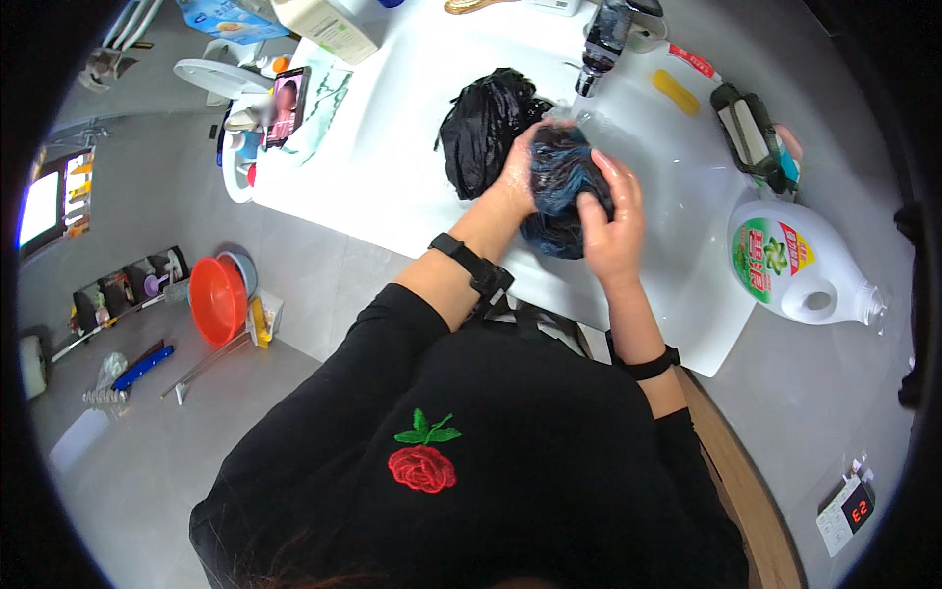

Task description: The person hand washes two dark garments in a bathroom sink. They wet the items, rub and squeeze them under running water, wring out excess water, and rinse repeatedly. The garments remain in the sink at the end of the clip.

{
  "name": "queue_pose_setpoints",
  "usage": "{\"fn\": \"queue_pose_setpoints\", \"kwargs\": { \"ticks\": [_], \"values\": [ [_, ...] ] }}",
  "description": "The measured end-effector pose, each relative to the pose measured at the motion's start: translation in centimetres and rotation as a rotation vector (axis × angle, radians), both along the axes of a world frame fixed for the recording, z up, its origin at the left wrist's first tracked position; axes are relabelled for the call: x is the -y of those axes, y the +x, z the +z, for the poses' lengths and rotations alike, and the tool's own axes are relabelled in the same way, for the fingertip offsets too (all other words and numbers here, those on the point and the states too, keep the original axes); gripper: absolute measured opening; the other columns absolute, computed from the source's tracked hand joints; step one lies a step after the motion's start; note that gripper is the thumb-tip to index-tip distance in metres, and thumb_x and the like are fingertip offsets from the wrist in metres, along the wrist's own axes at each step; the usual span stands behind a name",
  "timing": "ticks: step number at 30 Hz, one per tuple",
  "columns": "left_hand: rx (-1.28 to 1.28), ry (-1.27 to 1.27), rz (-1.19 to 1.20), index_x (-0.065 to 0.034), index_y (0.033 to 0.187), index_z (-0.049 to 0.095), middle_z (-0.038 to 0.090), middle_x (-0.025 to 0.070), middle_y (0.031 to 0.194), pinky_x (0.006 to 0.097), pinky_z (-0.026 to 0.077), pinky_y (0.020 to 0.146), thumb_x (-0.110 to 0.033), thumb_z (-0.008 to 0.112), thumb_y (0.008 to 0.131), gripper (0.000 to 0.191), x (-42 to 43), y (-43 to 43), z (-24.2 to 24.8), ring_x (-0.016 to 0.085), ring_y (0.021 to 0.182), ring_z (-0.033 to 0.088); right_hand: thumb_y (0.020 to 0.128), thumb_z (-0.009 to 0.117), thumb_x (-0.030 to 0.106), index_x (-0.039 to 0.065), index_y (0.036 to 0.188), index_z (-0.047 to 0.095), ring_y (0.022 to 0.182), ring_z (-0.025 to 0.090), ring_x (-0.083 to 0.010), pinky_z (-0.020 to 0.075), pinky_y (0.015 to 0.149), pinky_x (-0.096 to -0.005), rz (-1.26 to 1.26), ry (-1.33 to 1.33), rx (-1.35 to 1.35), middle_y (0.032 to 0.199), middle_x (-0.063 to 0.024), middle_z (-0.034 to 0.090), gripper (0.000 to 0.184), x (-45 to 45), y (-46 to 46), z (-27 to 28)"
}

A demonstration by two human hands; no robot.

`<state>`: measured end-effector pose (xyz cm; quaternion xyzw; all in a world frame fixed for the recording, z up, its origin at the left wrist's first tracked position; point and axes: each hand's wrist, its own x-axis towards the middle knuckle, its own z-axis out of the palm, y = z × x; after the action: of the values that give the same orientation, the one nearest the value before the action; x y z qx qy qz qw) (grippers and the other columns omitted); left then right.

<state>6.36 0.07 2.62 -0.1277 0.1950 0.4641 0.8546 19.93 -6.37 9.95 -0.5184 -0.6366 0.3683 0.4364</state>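
A wet, wrinkled bundle in dark blue and black (563, 173) is held between my two hands over the white washbasin (670, 294); its material is hard to settle. My left hand (524, 168) cups its left side, the fingers partly hidden behind it. On the other side my right hand (617, 217) presses with curled fingers and thumb. Both hands look wet. Water runs from the faucet (592, 66) just above the bundle. A crumpled, shiny black bundle (486, 136), like a plastic bag, lies in the basin to the left of my left hand.
A yellow bar (675, 92), a red tube (694, 62) and a dark green brush-like holder (751, 136) lie along the right rim. A large white detergent bottle (802, 261) is at right. A phone (287, 107) leans at left. Red basin (218, 302) stands lower left.
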Motion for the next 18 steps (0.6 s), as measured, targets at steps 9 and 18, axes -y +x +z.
{"fn": "queue_pose_setpoints", "kwargs": {
  "ticks": [9, 18],
  "values": [
    [-0.718, 0.678, 0.051, -0.0082, 0.106, 0.059, 0.063, 0.0099, 0.1, 0.0357, 0.051, 0.08, -0.024, 0.041, 0.097, 0.025, 1.1, 2.3, -0.3, 0.023, 0.091, 0.061, 0.079, 0.068, 0.033, 0.018, 0.109, 0.063, 0.096, 0.059, -0.039, 0.0502, 0.082, -0.0461, -0.187, 0.148, 0.434, 0.113, -0.0174, 0.057, 0.034, -2.5, -2.7, -1.4],
    [-0.631, -0.03, -0.12, -0.0009, 0.098, 0.06, 0.064, 0.0085, 0.09, 0.0365, 0.054, 0.075, -0.025, 0.046, 0.096, 0.028, 2.8, 1.6, 5.3, 0.021, 0.082, 0.064, 0.093, 0.046, 0.06, 0.002, 0.09, 0.063, 0.082, 0.056, -0.0192, 0.0441, 0.081, -0.0309, -0.052, -0.768, -0.132, 0.084, -0.0042, 0.061, 0.06, -8.4, 0.9, -6.0]
  ]
}}
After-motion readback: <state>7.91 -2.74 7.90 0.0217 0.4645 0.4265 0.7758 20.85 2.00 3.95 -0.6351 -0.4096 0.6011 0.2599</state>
